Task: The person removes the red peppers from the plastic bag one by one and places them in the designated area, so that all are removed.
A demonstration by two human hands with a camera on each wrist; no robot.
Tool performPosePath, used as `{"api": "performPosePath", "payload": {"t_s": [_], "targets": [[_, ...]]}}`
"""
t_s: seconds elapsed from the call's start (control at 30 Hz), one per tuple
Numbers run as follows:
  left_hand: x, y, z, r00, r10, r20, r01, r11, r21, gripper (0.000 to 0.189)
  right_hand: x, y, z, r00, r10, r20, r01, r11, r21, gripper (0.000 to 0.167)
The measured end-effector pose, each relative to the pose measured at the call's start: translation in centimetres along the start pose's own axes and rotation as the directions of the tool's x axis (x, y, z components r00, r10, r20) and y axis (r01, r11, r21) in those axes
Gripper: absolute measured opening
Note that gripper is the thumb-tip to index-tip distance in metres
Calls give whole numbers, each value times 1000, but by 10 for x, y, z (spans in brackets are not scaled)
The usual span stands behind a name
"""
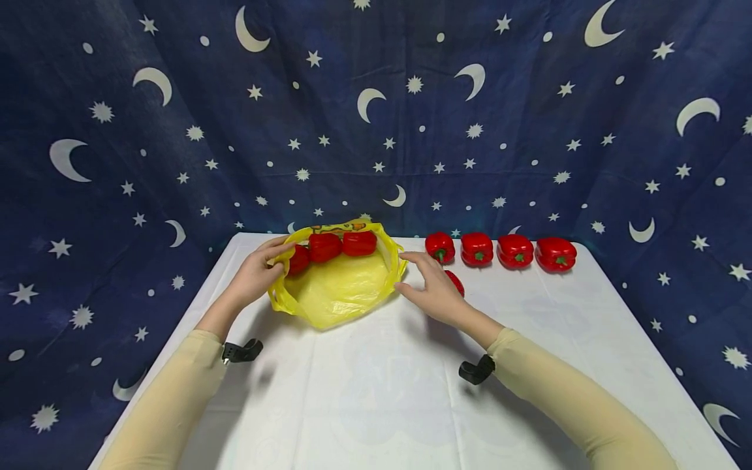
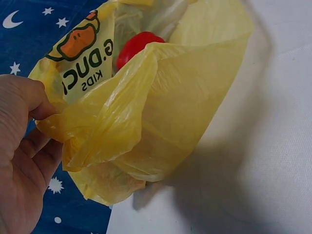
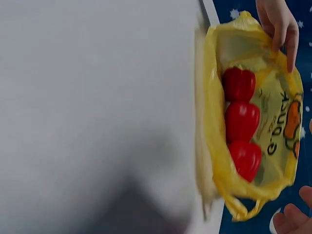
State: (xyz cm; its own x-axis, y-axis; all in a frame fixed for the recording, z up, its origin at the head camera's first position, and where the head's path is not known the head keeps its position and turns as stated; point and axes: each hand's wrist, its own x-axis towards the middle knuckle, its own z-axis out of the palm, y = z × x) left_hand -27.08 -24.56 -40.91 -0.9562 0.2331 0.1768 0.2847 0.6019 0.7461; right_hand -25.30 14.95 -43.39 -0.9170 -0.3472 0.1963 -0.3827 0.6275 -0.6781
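A yellow plastic bag [image 1: 343,295] lies on the table with its mouth spread wide. Three red bell peppers [image 1: 325,247] sit side by side inside it, also seen through the mouth in the right wrist view. My left hand [image 1: 256,273] pinches the bag's left rim between thumb and fingers, with the film bunched there in the left wrist view. My right hand [image 1: 435,287] is by the bag's right edge, thumb and fingers spread and holding nothing. Another red pepper [image 1: 455,282] lies just beyond this hand, partly hidden by it.
Several more red bell peppers [image 1: 515,251] with green stems stand in a row at the back right of the white-covered table [image 1: 364,398]. A dark blue cloth [image 1: 376,124] with moons and stars hangs behind the table and at its sides.
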Motion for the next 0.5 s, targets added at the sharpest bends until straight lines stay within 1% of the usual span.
{"api": "performPosePath", "payload": {"t_s": [0.3, 0.4, 0.5], "targets": [[-2, -1, -1, 1000, -2, -11, 2, 1000, -2, 51, 29, -19, 34, 993, -74, 94, 71, 997, 30, 67], [-2, -1, -2, 1000, 2, -15, -2, 1000, 0, 51, 40, -22, 44, 990, -79, 119, 75, 997, 37, 69], [-1, -1, -1, 1000, 3, -14, -3, 1000, 2, 51, 50, -23, 53, 989, -73, 127, 70, 997, 21, 70]]}}
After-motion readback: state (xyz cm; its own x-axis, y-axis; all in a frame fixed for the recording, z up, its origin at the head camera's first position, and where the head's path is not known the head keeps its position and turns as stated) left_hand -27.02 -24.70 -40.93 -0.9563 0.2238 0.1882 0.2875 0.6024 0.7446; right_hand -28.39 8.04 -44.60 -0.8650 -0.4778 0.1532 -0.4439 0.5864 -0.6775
